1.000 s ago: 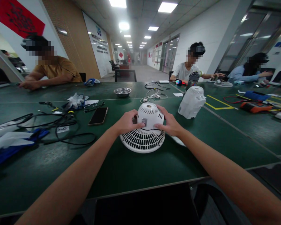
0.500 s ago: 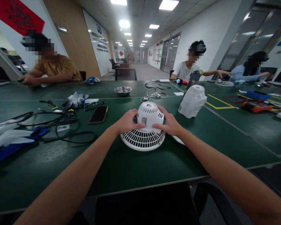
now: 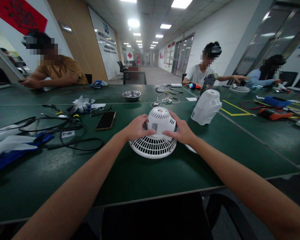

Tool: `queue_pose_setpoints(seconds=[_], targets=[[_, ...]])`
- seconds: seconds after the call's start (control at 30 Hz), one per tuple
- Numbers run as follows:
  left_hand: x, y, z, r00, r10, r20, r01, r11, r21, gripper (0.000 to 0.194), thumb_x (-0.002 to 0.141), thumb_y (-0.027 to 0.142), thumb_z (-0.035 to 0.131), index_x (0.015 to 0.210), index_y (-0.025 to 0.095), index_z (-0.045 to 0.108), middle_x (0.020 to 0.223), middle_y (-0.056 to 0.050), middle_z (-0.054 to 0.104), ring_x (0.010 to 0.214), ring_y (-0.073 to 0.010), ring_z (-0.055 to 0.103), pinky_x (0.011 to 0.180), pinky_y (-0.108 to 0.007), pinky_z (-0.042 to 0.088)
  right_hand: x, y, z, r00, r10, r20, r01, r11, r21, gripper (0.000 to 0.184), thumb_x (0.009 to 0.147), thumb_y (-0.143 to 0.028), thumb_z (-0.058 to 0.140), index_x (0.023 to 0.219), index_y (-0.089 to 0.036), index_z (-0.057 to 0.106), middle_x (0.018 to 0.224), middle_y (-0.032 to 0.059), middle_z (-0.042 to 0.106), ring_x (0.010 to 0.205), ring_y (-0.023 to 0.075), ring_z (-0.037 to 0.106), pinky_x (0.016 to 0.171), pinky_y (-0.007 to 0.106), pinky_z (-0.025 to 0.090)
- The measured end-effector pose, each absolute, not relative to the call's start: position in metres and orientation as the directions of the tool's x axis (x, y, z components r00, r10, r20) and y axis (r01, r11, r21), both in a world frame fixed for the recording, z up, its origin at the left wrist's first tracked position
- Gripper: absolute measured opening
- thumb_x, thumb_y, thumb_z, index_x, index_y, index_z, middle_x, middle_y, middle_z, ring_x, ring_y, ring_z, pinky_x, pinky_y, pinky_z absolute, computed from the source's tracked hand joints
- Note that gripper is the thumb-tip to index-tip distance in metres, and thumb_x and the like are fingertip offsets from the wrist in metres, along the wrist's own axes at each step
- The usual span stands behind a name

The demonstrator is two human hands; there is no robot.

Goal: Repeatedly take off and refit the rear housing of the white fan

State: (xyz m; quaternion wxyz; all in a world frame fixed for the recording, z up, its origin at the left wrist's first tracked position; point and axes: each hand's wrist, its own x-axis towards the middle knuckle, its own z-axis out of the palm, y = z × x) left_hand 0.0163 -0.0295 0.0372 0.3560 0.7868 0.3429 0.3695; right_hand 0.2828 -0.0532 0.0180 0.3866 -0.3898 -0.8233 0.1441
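While green tabletop (image 3: 130,180) lies open toward the near edge, both hands' fingers (image 3: 150,132) clamp the white housing (image 3: 162,117) (vented).

You are seeing what is looking like "T6" on the white tag (image 3: 68,133) by the black cables (image 3: 85,150) | sticker (image 3: 154,127) on the fan housing (image 3: 162,116): print too small | wall sign (image 3: 110,44), red poster (image 3: 21,16): lettering unreadable

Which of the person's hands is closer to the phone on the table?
The left one. The left hand is on the side of the white fan housing nearer the phone; the right hand is on the housing's other side, farther away.
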Motion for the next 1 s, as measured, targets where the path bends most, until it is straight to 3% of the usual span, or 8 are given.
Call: queue_pose_setpoints(seconds=[0.13, 0.27, 0.33, 0.4, 0.5, 0.67, 0.83, 1.0], targets=[[0.013, -0.027, 0.036, 0.503, 0.791, 0.349, 0.306, -0.541, 0.784, 0.049, 0.055, 0.033, 0.094, 0.098, 0.019, 0.076, 0.116, -0.013, 0.066, 0.115, -0.0357, 0.058, 0.103, -0.046, 0.047, 0.281, -0.053, 0.016, -0.4, 0.731, 0.553, 0.55, 0.674, -0.493, 0.098, 0.077, -0.057, 0.078, 0.158, -0.03, 0.031, 0.15, 0.0117, 0.055, 0.13, 0.0397, 0.058, 0.111, 0.065, 0.042], [0.011, -0.025, 0.032, 0.489, 0.767, 0.416, 0.359, -0.612, 0.705, 0.054, 0.06, 0.025, 0.091, 0.11, 0.019, 0.074, 0.116, -0.013, 0.066, 0.111, -0.0336, 0.061, 0.105, -0.047, 0.045, 0.281, -0.056, 0.019, -0.402, 0.718, 0.568, 0.583, 0.679, -0.446, 0.107, 0.074, -0.059, 0.079, 0.161, -0.03, 0.024, 0.15, 0.014, 0.053, 0.125, 0.0422, 0.06, 0.108, 0.066, 0.043], [0.013, -0.027, 0.032, 0.442, 0.788, 0.428, 0.319, -0.584, 0.746, 0.058, 0.065, 0.021, 0.086, 0.121, 0.02, 0.069, 0.118, -0.013, 0.068, 0.113, -0.0338, 0.062, 0.109, -0.049, 0.041, 0.281, -0.06, 0.021, -0.421, 0.731, 0.537, 0.578, 0.673, -0.462, 0.108, 0.076, -0.06, 0.077, 0.162, -0.03, 0.021, 0.135, 0.0139, 0.064, 0.107, 0.0386, 0.068, 0.101, 0.065, 0.049], [0.017, -0.033, 0.034, 0.409, 0.816, 0.408, 0.226, -0.524, 0.821, 0.069, 0.066, 0.016, 0.083, 0.132, 0.021, 0.063, 0.122, -0.012, 0.069, 0.12, -0.0351, 0.06, 0.113, -0.05, 0.038, 0.28, -0.066, 0.024, -0.448, 0.75, 0.487, 0.532, 0.661, -0.529, 0.101, 0.081, -0.058, 0.072, 0.163, -0.03, 0.019, 0.107, 0.0086, 0.073, 0.082, 0.0307, 0.07, 0.09, 0.06, 0.055], [0.022, -0.042, 0.038, 0.415, 0.834, 0.364, 0.095, -0.438, 0.894, 0.092, 0.056, 0.009, 0.086, 0.141, 0.021, 0.055, 0.131, -0.013, 0.066, 0.13, -0.0395, 0.055, 0.114, -0.05, 0.039, 0.277, -0.072, 0.027, -0.452, 0.771, 0.448, 0.465, 0.632, -0.62, 0.095, 0.084, -0.053, 0.068, 0.162, -0.03, 0.019, 0.078, 0.0009, 0.07, 0.062, 0.0237, 0.064, 0.077, 0.053, 0.059], [0.026, -0.05, 0.038, 0.419, 0.83, 0.369, 0.049, -0.427, 0.903, 0.101, 0.056, 0.017, 0.091, 0.146, 0.023, 0.048, 0.136, -0.015, 0.062, 0.135, -0.0419, 0.05, 0.109, -0.047, 0.045, 0.277, -0.072, 0.03, -0.456, 0.777, 0.434, 0.439, 0.621, -0.65, 0.098, 0.079, -0.046, 0.07, 0.161, -0.03, 0.02, 0.078, 0.0006, 0.07, 0.059, 0.0224, 0.062, 0.072, 0.052, 0.06], [0.029, -0.051, 0.035, 0.438, 0.785, 0.439, 0.11, -0.531, 0.84, 0.107, 0.05, 0.021, 0.095, 0.146, 0.022, 0.048, 0.149, -0.016, 0.051, 0.139, -0.0466, 0.045, 0.111, -0.049, 0.042, 0.279, -0.071, 0.032, -0.479, 0.771, 0.42, 0.412, 0.62, -0.668, 0.102, 0.076, -0.041, 0.072, 0.161, -0.029, 0.018, 0.076, 0.0002, 0.069, 0.058, 0.021, 0.06, 0.069, 0.048, 0.059], [0.03, -0.049, 0.035, 0.431, 0.785, 0.444, 0.186, -0.559, 0.808, 0.104, 0.05, 0.023, 0.094, 0.143, 0.023, 0.049, 0.149, -0.016, 0.05, 0.135, -0.0478, 0.047, 0.11, -0.05, 0.042, 0.278, -0.071, 0.034, -0.479, 0.775, 0.411, 0.407, 0.612, -0.678, 0.1, 0.074, -0.043, 0.075, 0.159, -0.03, 0.023, 0.074, -0.0016, 0.067, 0.058, 0.0198, 0.059, 0.069, 0.046, 0.059]])
